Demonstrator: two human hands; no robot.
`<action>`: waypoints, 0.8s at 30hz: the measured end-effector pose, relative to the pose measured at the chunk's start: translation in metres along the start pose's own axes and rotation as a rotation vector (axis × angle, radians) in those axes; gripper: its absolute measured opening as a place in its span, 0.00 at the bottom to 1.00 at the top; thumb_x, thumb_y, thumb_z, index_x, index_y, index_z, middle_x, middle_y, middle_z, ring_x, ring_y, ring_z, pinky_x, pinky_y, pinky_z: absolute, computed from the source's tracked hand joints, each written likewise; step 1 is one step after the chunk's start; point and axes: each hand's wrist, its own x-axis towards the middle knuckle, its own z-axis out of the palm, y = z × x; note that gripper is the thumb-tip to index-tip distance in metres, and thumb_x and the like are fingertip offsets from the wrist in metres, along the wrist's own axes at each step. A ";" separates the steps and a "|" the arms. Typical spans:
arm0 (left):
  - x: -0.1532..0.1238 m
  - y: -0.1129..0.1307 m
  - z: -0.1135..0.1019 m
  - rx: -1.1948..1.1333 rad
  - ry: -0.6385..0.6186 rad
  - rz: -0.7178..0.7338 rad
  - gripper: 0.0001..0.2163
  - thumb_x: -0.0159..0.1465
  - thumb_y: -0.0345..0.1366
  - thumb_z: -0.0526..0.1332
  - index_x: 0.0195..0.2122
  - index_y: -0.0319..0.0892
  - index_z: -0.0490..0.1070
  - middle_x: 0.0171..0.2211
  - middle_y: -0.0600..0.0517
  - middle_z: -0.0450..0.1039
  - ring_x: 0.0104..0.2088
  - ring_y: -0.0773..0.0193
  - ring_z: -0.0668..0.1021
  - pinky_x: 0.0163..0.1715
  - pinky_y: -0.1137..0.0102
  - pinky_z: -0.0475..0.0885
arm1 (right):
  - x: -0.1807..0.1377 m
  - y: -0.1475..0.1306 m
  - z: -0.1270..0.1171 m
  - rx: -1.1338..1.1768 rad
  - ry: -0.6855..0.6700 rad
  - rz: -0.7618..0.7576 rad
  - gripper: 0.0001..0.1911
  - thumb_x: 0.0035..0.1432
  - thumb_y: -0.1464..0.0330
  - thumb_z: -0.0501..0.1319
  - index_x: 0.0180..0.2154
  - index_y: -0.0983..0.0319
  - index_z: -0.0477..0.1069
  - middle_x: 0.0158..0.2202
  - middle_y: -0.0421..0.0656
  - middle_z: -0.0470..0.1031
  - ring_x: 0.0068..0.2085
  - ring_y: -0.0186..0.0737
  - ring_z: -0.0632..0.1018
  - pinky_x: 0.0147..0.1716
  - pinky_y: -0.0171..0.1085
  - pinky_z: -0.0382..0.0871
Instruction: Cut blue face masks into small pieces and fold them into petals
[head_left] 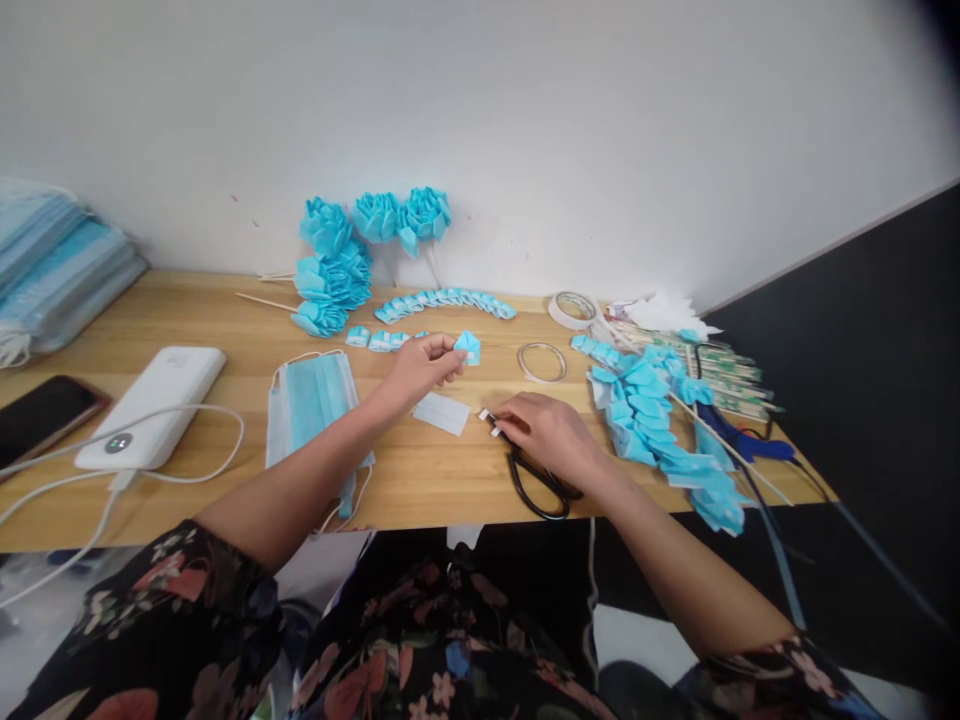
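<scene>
My left hand (431, 362) is closed, pinching a small folded blue petal (468, 346) cut from mask fabric, with a white patch at its lower edge. My right hand (546, 428) is bent over black-handled scissors (541, 492) lying on the table. Its fingertips are drawn together beside small white tape pieces (496, 431) at the scissors' blades; what they grip, if anything, is hidden. Below my left hand lies a flat, pale rectangular piece (442, 413). A short row of folded blue petals (386, 341) sits behind my left hand, and a longer curved row (446, 301) lies farther back.
Blue flowers on sticks (330, 265) stand by the wall. A blue mask (313, 405), white power bank (161, 400) and phone (49, 415) lie left, below stacked masks (64, 265). Tape rolls (541, 362), blue petal strips (645, 405), wooden sticks (731, 380) and a blue-handled tool (761, 445) lie right.
</scene>
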 end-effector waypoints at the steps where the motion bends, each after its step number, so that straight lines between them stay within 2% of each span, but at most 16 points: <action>1: 0.000 0.000 0.000 -0.001 -0.002 0.002 0.14 0.52 0.46 0.66 0.26 0.40 0.68 0.21 0.54 0.70 0.22 0.71 0.70 0.23 0.74 0.63 | -0.001 -0.001 0.004 -0.008 0.028 0.008 0.06 0.62 0.70 0.59 0.37 0.59 0.76 0.37 0.43 0.79 0.38 0.39 0.78 0.36 0.35 0.66; 5: 0.000 0.000 0.000 0.000 -0.009 0.008 0.14 0.51 0.46 0.66 0.26 0.40 0.69 0.21 0.54 0.70 0.22 0.71 0.70 0.23 0.74 0.63 | -0.001 -0.003 0.014 0.006 0.103 0.052 0.07 0.62 0.70 0.58 0.35 0.59 0.75 0.36 0.43 0.78 0.38 0.40 0.77 0.36 0.36 0.66; 10: -0.001 0.003 0.000 0.005 0.002 -0.008 0.13 0.52 0.45 0.66 0.25 0.40 0.70 0.21 0.54 0.70 0.22 0.70 0.70 0.23 0.74 0.63 | 0.002 0.000 0.016 0.159 0.106 0.141 0.07 0.61 0.69 0.57 0.32 0.59 0.74 0.32 0.42 0.78 0.35 0.39 0.77 0.36 0.36 0.66; 15: -0.001 0.004 0.000 0.001 -0.043 -0.020 0.13 0.53 0.45 0.64 0.23 0.39 0.69 0.20 0.54 0.69 0.22 0.71 0.69 0.25 0.73 0.64 | 0.008 0.008 0.015 0.578 0.094 0.378 0.09 0.59 0.64 0.58 0.31 0.61 0.72 0.26 0.40 0.77 0.26 0.35 0.74 0.27 0.34 0.65; 18: -0.001 0.001 0.001 -0.009 -0.065 -0.067 0.14 0.54 0.46 0.64 0.22 0.39 0.69 0.19 0.54 0.68 0.21 0.71 0.69 0.24 0.74 0.64 | 0.011 0.015 0.016 0.786 0.105 0.412 0.10 0.58 0.61 0.59 0.31 0.62 0.70 0.27 0.41 0.77 0.24 0.33 0.73 0.23 0.32 0.65; 21: 0.000 -0.002 0.002 -0.024 -0.082 -0.100 0.15 0.54 0.46 0.64 0.22 0.39 0.69 0.21 0.54 0.69 0.21 0.71 0.69 0.25 0.74 0.65 | 0.013 0.018 0.016 0.766 0.177 0.398 0.12 0.58 0.60 0.59 0.32 0.62 0.71 0.29 0.42 0.78 0.24 0.34 0.73 0.21 0.32 0.65; 24: 0.000 -0.001 0.003 -0.025 -0.109 -0.125 0.15 0.53 0.47 0.64 0.23 0.39 0.69 0.21 0.54 0.69 0.21 0.71 0.69 0.25 0.74 0.65 | 0.018 0.015 0.008 0.538 0.368 0.261 0.10 0.61 0.62 0.59 0.34 0.61 0.74 0.31 0.43 0.79 0.27 0.36 0.74 0.25 0.35 0.68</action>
